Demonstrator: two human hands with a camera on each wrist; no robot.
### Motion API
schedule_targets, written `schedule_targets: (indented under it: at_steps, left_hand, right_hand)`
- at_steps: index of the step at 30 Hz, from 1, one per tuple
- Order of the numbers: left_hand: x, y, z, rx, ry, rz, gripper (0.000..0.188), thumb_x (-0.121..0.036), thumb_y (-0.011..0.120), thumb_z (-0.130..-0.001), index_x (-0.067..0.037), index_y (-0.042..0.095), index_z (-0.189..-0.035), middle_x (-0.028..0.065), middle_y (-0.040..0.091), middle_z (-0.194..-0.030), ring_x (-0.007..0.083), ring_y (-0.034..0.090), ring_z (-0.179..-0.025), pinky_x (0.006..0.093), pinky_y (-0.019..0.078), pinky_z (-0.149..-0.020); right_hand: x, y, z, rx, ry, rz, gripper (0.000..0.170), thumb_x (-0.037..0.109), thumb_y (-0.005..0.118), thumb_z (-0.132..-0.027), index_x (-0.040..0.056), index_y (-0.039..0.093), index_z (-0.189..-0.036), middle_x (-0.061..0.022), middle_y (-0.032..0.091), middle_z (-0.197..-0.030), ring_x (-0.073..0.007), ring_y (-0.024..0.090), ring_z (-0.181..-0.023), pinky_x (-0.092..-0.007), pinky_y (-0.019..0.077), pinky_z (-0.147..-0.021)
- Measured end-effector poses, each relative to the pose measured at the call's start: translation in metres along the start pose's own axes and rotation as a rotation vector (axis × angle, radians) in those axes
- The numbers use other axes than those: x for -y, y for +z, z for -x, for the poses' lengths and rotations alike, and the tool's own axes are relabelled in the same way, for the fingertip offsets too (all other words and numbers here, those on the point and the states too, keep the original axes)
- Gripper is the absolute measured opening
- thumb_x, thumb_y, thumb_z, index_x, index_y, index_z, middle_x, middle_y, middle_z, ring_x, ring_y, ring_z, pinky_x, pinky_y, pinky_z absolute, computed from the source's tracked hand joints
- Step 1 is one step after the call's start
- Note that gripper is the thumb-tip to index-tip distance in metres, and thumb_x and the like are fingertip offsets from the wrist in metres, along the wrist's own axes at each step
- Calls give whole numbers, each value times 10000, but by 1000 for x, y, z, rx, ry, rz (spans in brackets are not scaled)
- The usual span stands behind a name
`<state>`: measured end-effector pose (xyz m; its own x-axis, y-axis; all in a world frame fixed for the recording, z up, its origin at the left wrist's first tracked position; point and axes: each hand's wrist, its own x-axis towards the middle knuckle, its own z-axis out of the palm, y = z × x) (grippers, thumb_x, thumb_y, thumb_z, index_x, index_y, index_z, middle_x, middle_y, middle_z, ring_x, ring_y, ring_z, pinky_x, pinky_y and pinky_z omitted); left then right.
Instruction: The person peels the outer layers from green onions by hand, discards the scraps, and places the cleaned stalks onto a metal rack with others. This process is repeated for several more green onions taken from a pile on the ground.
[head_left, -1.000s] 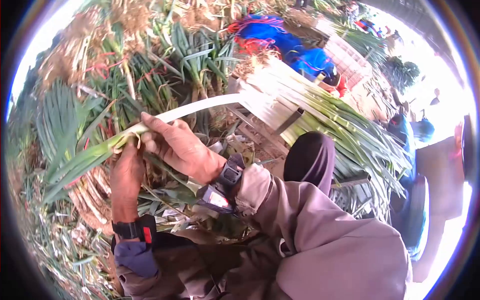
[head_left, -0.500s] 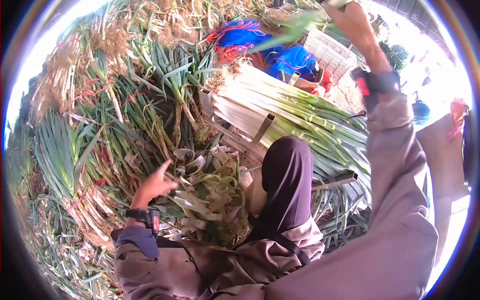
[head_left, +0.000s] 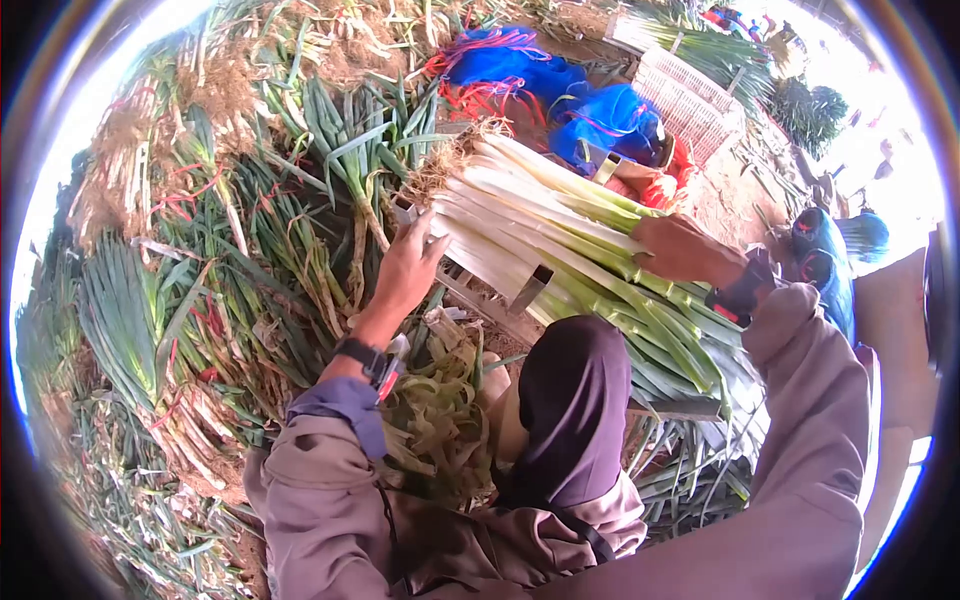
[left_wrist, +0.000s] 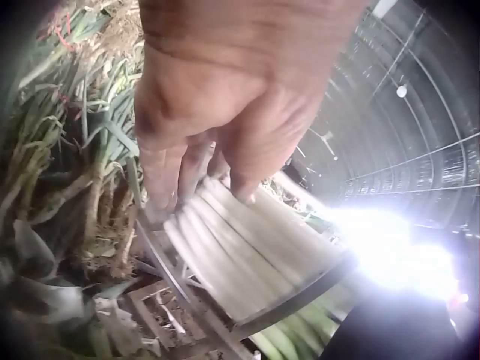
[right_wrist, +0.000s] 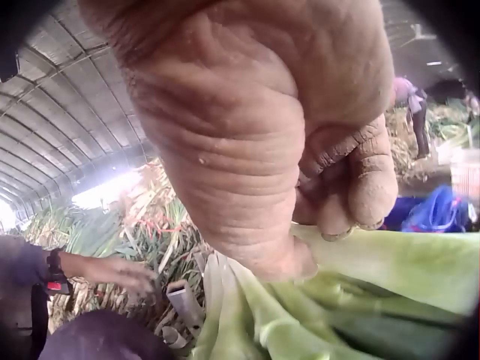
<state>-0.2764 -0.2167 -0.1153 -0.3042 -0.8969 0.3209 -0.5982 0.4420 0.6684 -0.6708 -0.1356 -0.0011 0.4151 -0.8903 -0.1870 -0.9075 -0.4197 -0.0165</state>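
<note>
In the head view a pile of long green onions (head_left: 570,240) lies on a metal rack, roots at the upper left and leaves to the lower right. My left hand (head_left: 408,268) rests at the white root end; in the left wrist view its fairly straight fingers reach down beside the white stalks (left_wrist: 232,247), with the thumb on top. Over the green part, my right hand (head_left: 690,250) holds a green onion (right_wrist: 405,262) on top of the pile. The right wrist view shows its thumb pressed on the stalks and its fingers curled.
Square metal posts (head_left: 530,290) of the rack stick up beside the pile. Untrimmed onion bundles (head_left: 120,310) fill the left side. Peeled leaves (head_left: 440,410) heap beside my knee (head_left: 575,400). Behind the rack are blue netting (head_left: 610,120) and a pale plastic crate (head_left: 690,100).
Both hands held one onion at the left. The right hand then carried it far to the upper right and has come down onto the pile. The left hand has moved right to the root end.
</note>
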Motion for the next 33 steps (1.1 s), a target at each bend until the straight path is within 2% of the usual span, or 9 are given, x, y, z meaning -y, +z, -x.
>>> schedule_targets:
  at_steps: [3, 5, 12, 15, 20, 24, 27, 30, 33]
  left_hand:
    - [-20, 30, -35, -171, 258, -38, 394, -160, 636, -962, -37, 539, -1323, 218, 594, -1154, 408, 590, -1057, 440, 496, -898]
    - [-28, 46, -56, -156, 265, -39, 399, -158, 645, -951, -35, 544, -1317, 196, 593, -1130, 392, 593, -1030, 448, 498, -880]
    - [-21, 107, -98, -254, 308, -194, 156, -185, 661, -928, -57, 681, -1015, 112, 527, -1022, 336, 500, -972, 455, 437, -880]
    - [-20, 111, -100, -284, 307, -252, 172, -229, 687, -914, -71, 682, -981, 89, 520, -1001, 314, 504, -965, 418, 479, -851]
    - [-12, 118, -103, -299, 328, -358, 185, -288, 693, -905, -119, 671, -976, 71, 523, -1000, 301, 505, -964, 464, 425, -894]
    - [-12, 116, -102, -312, 342, -356, 180, -299, 697, -897, -134, 664, -961, 65, 524, -1002, 296, 507, -961, 464, 416, -905]
    - [-11, 114, -100, -334, 344, -380, 173, -297, 711, -886, -143, 669, -953, 62, 524, -1006, 292, 506, -963, 465, 416, -912]
    - [-11, 115, -100, -333, 344, -369, 179, -299, 720, -878, -143, 681, -959, 64, 521, -1006, 294, 502, -972, 471, 418, -932]
    - [-11, 116, -100, -308, 350, -382, 198, -297, 721, -877, -130, 683, -977, 71, 522, -1011, 298, 500, -986, 485, 414, -951]
  right_hand:
    - [-5, 13, -12, -50, -15, -57, 307, 234, 618, -860, -11, 655, -1041, -205, 656, -987, -362, 643, -984, -479, 493, -885]
    - [7, -3, -26, 154, 108, -97, 404, 257, 643, -881, 8, 622, -1198, -201, 650, -1101, -350, 613, -1093, -459, 477, -944]
    - [-10, 21, -38, 56, -53, -322, 394, 229, 611, -948, -9, 578, -1260, -195, 621, -1111, -360, 623, -1049, -462, 493, -901]
    - [-7, 31, -32, -108, -95, -428, 283, 195, 579, -981, -28, 614, -1152, -168, 581, -983, -357, 624, -892, -448, 511, -805]
    - [2, 45, -35, -192, -163, -314, 216, 159, 609, -963, -9, 621, -1098, -148, 553, -929, -349, 609, -848, -449, 512, -768]
    - [3, 25, -31, -223, -171, -280, 301, 241, 617, -971, -19, 613, -1122, -168, 581, -979, -358, 617, -906, -435, 517, -788]
    - [15, -4, -5, 5, 225, -157, 333, 316, 570, -994, -13, 616, -1000, -184, 601, -947, -374, 635, -862, -454, 528, -769]
    - [1, 8, 46, 58, 294, 100, 310, 305, 586, -984, 2, 605, -921, -180, 581, -897, -364, 634, -741, -467, 528, -677]
    - [11, 24, 59, -21, 287, 60, 277, 290, 604, -970, 21, 608, -905, -157, 558, -857, -349, 619, -656, -473, 512, -594]
